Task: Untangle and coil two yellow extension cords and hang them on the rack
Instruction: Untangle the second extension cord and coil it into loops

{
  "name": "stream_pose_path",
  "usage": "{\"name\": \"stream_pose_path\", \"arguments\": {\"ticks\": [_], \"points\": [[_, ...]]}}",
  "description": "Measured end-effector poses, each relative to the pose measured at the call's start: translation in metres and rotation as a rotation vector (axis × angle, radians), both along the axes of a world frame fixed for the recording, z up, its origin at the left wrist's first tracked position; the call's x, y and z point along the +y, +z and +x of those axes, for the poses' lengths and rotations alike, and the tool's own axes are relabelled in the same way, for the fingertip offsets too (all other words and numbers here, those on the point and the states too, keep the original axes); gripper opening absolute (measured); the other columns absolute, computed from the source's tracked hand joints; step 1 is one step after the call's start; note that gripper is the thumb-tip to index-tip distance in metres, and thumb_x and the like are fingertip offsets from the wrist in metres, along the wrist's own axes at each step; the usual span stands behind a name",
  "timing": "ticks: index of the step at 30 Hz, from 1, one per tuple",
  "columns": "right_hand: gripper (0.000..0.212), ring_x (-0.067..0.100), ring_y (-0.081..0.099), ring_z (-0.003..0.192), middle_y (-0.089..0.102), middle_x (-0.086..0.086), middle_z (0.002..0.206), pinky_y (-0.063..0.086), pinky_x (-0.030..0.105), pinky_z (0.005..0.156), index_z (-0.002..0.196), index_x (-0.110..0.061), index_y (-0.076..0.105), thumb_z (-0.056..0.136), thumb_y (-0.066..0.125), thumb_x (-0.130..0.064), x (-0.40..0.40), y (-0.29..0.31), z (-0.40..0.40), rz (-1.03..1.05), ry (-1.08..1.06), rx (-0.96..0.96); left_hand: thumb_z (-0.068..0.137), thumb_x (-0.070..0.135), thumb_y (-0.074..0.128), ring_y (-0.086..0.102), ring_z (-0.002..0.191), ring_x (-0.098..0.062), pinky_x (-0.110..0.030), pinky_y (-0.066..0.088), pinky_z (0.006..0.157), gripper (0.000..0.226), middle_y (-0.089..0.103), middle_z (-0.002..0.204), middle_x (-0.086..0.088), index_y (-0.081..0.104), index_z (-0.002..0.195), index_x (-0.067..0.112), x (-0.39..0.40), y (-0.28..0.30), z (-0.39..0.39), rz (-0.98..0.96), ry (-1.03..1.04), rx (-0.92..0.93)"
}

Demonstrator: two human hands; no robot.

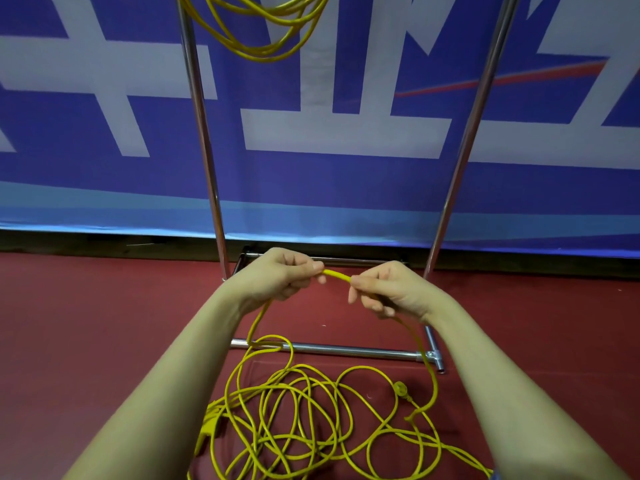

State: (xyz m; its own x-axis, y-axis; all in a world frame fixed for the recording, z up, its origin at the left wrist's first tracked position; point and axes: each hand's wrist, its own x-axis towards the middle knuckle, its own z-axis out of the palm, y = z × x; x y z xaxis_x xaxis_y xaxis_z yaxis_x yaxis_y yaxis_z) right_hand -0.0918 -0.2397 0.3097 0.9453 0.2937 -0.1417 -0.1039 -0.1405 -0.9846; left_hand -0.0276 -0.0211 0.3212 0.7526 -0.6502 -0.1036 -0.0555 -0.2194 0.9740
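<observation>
A coiled yellow cord (266, 32) hangs at the top of the chrome rack (202, 133), its upper part cut off by the frame edge. A second yellow cord (311, 420) lies in loose tangled loops on the red floor between my forearms, with its plug (401, 389) to the right and a yellow socket end (211, 424) at the left. My left hand (280, 273) and my right hand (388, 289) each pinch this cord, holding a short stretch of it (337, 274) between them above the rack's base. From each hand the cord drops to the pile.
The rack's two chrome uprights (467, 133) rise in front of a blue and white banner (346, 133). Its base bars (346, 349) lie on the red floor (104, 306), and one cord loop crosses the front bar at the left.
</observation>
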Motion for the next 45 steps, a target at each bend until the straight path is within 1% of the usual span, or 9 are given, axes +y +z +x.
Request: {"name": "stream_pose_path", "arguments": {"ticks": [3,9,15,22,26,33,38,41,45], "points": [[0.018,0.005,0.030,0.032,0.046,0.002,0.044,0.024,0.016,0.040,0.074,-0.005,0.069,0.077,0.069,-0.023,-0.013,-0.004,-0.001,-0.011,-0.033,0.007,0.089,0.030,0.057,0.017,0.042,-0.006,-0.017,0.014,0.039,0.027,0.023,0.050,0.007,0.066,0.075,0.009,0.017,0.000,0.011,-0.077,0.132,0.015],[0.033,0.008,0.027,0.035,0.037,-0.002,0.040,0.027,0.019,0.040,0.075,-0.002,0.061,0.085,0.052,-0.031,-0.015,-0.006,0.000,-0.037,-0.090,-0.033,0.093,0.023,0.057,0.020,0.043,-0.008,-0.017,0.017,0.040,0.027,0.027,0.051,0.004,0.066,0.076,0.005,0.040,-0.004,0.021,0.015,0.172,0.028],[0.036,0.008,0.026,0.033,0.033,-0.003,0.039,0.029,0.018,0.039,0.072,-0.003,0.054,0.090,0.047,-0.034,-0.003,-0.004,0.001,-0.006,-0.080,-0.018,0.099,0.015,0.048,0.050,0.051,-0.011,-0.021,0.043,0.052,0.027,0.060,0.063,-0.001,0.068,0.081,0.011,0.032,0.005,0.010,0.158,0.135,-0.038],[0.038,0.011,0.029,0.035,0.035,-0.003,0.037,0.035,0.022,0.045,0.070,-0.003,0.053,0.090,0.045,-0.035,0.010,-0.004,0.001,0.044,-0.056,-0.016,0.098,0.027,0.053,0.031,0.043,-0.009,-0.018,0.023,0.044,0.029,0.046,0.051,0.003,0.071,0.081,0.011,0.006,0.005,-0.004,0.046,0.058,-0.123],[0.039,0.013,0.028,0.038,0.035,-0.002,0.037,0.034,0.023,0.046,0.070,-0.003,0.054,0.089,0.044,-0.036,0.012,-0.004,0.000,0.110,-0.031,0.001,0.095,0.029,0.058,0.030,0.039,-0.008,-0.017,0.025,0.041,0.026,0.046,0.046,0.004,0.073,0.081,0.012,0.005,-0.004,0.000,0.203,0.066,-0.155],[0.033,0.008,0.033,0.037,0.042,-0.001,0.050,0.033,0.021,0.045,0.099,0.002,0.061,0.089,0.047,-0.026,0.010,-0.007,0.002,0.228,0.016,0.063,0.092,0.022,0.065,0.030,0.039,-0.008,-0.017,0.023,0.040,0.017,0.047,0.048,0.001,0.071,0.082,0.010,0.004,-0.004,0.006,0.071,0.261,-0.097],[0.011,0.006,0.038,0.034,0.054,0.001,0.054,0.031,0.018,0.040,0.092,-0.002,0.062,0.092,0.053,-0.008,0.001,-0.014,0.005,0.047,-0.148,0.060,0.090,0.019,0.067,0.046,0.038,-0.008,-0.017,0.029,0.041,0.017,0.060,0.055,0.000,0.066,0.075,0.011,0.020,-0.004,0.015,0.020,0.402,-0.021],[0.021,0.005,0.034,0.036,0.052,0.000,0.055,0.026,0.017,0.038,0.081,-0.006,0.062,0.096,0.051,-0.015,-0.002,-0.016,0.007,-0.035,-0.311,-0.014,0.092,0.017,0.064,0.061,0.050,-0.006,-0.018,0.041,0.048,0.014,0.069,0.066,0.001,0.065,0.079,0.010,0.032,-0.003,0.017,0.068,0.366,0.039],[0.031,0.004,0.025,0.039,0.042,-0.003,0.050,0.020,0.015,0.037,0.075,-0.011,0.063,0.099,0.048,-0.024,0.001,-0.013,0.007,-0.136,-0.329,-0.069,0.097,0.014,0.056,0.055,0.048,-0.008,-0.017,0.046,0.050,0.017,0.067,0.067,-0.003,0.067,0.085,0.006,0.032,-0.002,0.014,0.136,0.241,0.033]]}}
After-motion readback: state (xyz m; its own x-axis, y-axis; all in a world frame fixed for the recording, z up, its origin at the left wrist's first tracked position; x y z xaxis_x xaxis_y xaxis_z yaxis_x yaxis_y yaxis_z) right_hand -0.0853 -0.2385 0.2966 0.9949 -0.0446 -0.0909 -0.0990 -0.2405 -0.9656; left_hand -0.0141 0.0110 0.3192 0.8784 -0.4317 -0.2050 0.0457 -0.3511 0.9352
